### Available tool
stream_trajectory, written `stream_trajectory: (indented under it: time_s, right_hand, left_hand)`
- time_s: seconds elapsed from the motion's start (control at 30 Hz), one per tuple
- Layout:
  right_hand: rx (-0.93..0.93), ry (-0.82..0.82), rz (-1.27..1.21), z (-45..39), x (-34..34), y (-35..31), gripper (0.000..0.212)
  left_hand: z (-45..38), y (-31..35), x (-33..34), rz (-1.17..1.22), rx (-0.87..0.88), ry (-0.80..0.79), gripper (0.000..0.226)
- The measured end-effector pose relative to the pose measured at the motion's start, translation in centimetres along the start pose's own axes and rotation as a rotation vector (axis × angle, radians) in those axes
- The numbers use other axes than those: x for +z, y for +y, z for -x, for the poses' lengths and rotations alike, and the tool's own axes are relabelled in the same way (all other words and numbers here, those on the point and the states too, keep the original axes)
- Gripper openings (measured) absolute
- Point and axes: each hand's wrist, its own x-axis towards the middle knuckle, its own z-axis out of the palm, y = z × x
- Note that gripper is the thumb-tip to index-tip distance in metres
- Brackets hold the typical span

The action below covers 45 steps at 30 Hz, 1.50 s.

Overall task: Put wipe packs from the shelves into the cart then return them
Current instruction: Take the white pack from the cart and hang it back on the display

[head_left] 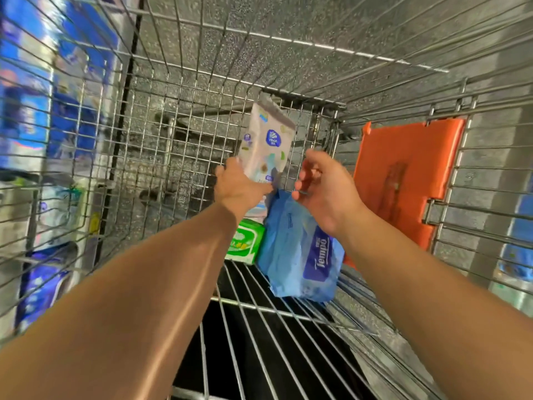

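A: where's everything sitting rn?

B: left hand (240, 184) grips the white wipe pack (266, 142), held up inside the wire cart (184, 90). Right hand (323, 187) hangs above the blue Tempo pack (300, 255), fingers loosely curled, holding nothing.

A: and the green pack (245, 242)?

B: on the cart floor, touching the blue one. Orange flap (403, 180) at the cart's right side.

Inside the cart (121, 116), the Tempo pack (300, 255) lies near its right wall — a smaller pack (245, 241) just left of it, a tall pack (268, 145) beyond it, the child-seat flap (403, 168) to its right.
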Motion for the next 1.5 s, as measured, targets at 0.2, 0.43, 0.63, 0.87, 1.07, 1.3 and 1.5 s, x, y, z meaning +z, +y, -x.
stream_trajectory:
  time_s: [0.2,0.43,0.63,0.87,1.07,1.3,1.5]
  right_hand:
    - [0.105,0.009,0.067,0.5,2.4,2.5,0.031]
    - [0.327,0.100,0.548,-0.6,5.4,12.2,0.029]
    - [0.361,0.449,0.866,-1.3,7.9,14.5,0.078]
    - [0.391,0.410,0.719,-1.5,7.8,14.6,0.121]
    - [0.372,0.320,0.604,-1.5,8.0,14.1,0.155]
    - [0.284,0.215,0.495,-1.5,7.5,13.2,0.093]
    - [0.239,0.253,0.447,-1.9,8.8,13.0,0.071]
  left_hand:
    - [-2.8,-3.0,-4.4,0.505,0.024,-0.075,0.092]
    - [-2.1,-4.5,-12.1,0.795,0.018,-0.198,0.048]
    - [-1.4,-7.3,-14.4,0.930,-0.024,-0.249,0.066]
    - [-1.5,-8.0,-15.2,0.946,-0.106,-0.284,0.051]
    - [-1.3,-8.5,-14.6,0.981,-0.077,-0.257,0.068]
    - [-0.4,-8.5,-14.3,0.907,-0.049,-0.249,0.050]
    - [0.5,-8.5,-13.4,0.866,0.018,-0.303,0.043]
